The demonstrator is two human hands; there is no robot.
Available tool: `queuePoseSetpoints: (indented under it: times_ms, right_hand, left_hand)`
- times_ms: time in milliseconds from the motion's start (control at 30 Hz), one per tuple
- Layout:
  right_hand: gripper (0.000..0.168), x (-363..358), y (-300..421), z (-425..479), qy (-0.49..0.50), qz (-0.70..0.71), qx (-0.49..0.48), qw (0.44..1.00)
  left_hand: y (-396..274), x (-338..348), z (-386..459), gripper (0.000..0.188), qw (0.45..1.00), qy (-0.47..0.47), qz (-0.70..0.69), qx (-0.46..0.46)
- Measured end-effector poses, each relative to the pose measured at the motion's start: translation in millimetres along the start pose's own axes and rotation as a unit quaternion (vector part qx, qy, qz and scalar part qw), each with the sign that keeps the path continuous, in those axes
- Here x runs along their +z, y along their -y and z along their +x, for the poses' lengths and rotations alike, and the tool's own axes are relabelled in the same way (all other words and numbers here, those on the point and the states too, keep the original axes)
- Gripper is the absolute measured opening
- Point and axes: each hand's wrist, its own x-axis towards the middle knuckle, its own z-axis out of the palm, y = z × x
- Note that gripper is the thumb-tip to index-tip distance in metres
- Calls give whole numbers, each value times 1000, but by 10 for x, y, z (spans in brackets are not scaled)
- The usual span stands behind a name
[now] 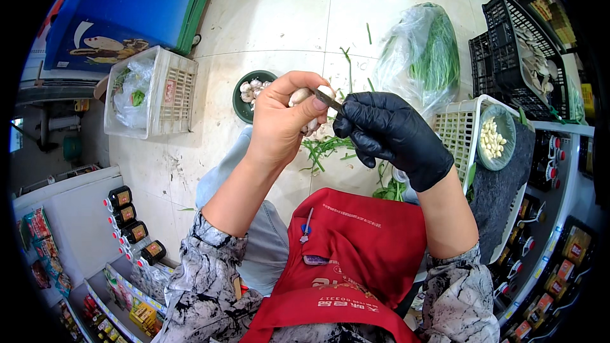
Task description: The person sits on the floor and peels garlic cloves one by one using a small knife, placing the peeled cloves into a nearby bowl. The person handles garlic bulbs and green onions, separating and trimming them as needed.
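Observation:
My bare left hand (281, 116) holds garlic, with pale cloves (299, 97) showing between the fingers and thumb. In my right hand (393, 133), which wears a black glove, is a small dark blade (327, 100). Its tip reaches the garlic beside my left thumb; the handle is hidden in the glove. Beyond my left wrist, a dark green bowl (244, 109) on the floor contains whole garlic bulbs (250, 89). To the right, peeled cloves (492, 139) lie in a bowl lined with clear plastic (511, 145).
Green stem scraps (320, 152) litter the tiled floor below my hands. A bag of long green vegetables (431, 52) lies ahead on the right, near black crates (505, 52). A white plastic crate (178, 90) stands on the left. Shelves with dark bottles (136, 231) flank me.

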Motion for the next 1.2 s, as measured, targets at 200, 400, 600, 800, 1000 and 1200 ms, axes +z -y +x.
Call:
queuePoseSetpoints:
  times_ms: [200, 400, 600, 800, 1000, 1200]
  right_hand:
    - [29, -19, -12, 7, -17, 39, 5, 999]
    - [25, -23, -9, -1, 17, 32, 16, 999]
    - [25, 7, -23, 26, -15, 30, 3, 999]
    - [24, -31, -42, 38, -19, 56, -10, 998]
    - [23, 2, -54, 46, 1, 35, -3, 999]
    - [23, -27, -46, 53, -32, 58, -6, 998]
  left_hand:
    - [37, 33, 9, 33, 998, -18, 46, 42]
    - [11, -6, 19, 34, 998, 5, 31, 45]
    - [49, 27, 33, 37, 998, -17, 30, 49]
    - [46, 37, 29, 36, 999, -26, 10, 39]
    - [38, 64, 21, 36, 999, -39, 13, 27]
    - [56, 17, 25, 35, 999, -23, -12, 21]
